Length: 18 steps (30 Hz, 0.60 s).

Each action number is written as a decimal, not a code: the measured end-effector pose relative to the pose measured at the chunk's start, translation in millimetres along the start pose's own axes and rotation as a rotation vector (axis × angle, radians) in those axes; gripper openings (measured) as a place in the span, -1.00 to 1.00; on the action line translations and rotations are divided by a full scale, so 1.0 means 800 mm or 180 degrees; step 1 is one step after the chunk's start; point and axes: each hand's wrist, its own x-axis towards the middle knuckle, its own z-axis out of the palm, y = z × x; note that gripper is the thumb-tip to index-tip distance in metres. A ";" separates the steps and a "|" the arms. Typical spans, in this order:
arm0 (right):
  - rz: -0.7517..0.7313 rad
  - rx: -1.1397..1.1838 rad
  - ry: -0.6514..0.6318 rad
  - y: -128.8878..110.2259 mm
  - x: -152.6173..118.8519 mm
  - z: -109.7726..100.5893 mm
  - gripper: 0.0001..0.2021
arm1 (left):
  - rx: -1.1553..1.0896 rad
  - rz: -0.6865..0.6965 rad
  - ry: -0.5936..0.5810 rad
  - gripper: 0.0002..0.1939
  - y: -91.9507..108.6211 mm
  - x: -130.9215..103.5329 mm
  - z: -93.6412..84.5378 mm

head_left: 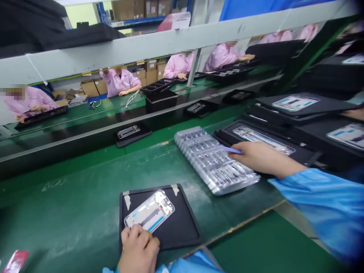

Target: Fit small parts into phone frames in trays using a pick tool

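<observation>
My left hand (139,244) is closed on the lower end of a phone mid-frame (149,212), which lies slanted on a black foam-like mat (179,231) with tape at its upper corners. A blue strip runs along the frame. My right hand (254,157) pinches a slim purple tool (231,149); its exact kind is unclear. The tool's tip is over a stack of clear plastic trays (216,163) whose pockets hold small parts. Whether the tip touches them I cannot tell.
Black trays with more phone frames (261,138) stand right of the clear trays. Further black pads with frames lie along the conveyor (129,132). A grey rail (119,123) crosses the bench. Co-workers in pink (119,81) sit beyond. A red packet (17,261) lies lower left.
</observation>
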 end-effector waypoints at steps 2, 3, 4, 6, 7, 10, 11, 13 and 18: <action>-0.0183 -0.0149 -0.0303 -0.012 0.017 0.025 -0.87 | 0.0126 0.0000 -0.0025 -0.83 0.006 -0.007 0.008; -0.0231 -0.0235 -0.0404 -0.017 0.026 0.033 -0.86 | 0.0201 0.0048 -0.0055 -0.83 0.008 -0.011 0.010; -0.0255 -0.0328 -0.0480 -0.021 0.034 0.039 -0.85 | 0.0242 0.0058 -0.0029 -0.84 0.008 -0.015 0.010; -0.0265 -0.0523 -0.0576 -0.023 0.049 0.046 -0.76 | 0.0235 0.0032 0.0038 -0.85 0.009 -0.020 0.007; -0.0264 -0.0611 -0.0608 -0.022 0.056 0.049 -0.72 | 0.0195 0.0007 0.0061 -0.85 0.008 -0.021 0.004; -0.0232 -0.0811 -0.0655 -0.017 0.069 0.056 -0.66 | 0.0042 -0.0050 0.0090 -0.85 0.008 -0.017 -0.009; -0.0219 -0.0843 -0.0649 -0.016 0.071 0.059 -0.65 | 0.0001 -0.0058 0.0106 -0.83 0.007 -0.014 -0.015; -0.0211 -0.0831 -0.0579 -0.013 0.071 0.064 -0.65 | -0.0072 -0.0074 0.0128 -0.79 0.004 -0.005 -0.030; -0.0272 -0.0341 -0.0118 -0.007 0.058 0.063 -0.72 | -0.0220 0.0130 -0.0356 -0.81 -0.008 0.021 -0.074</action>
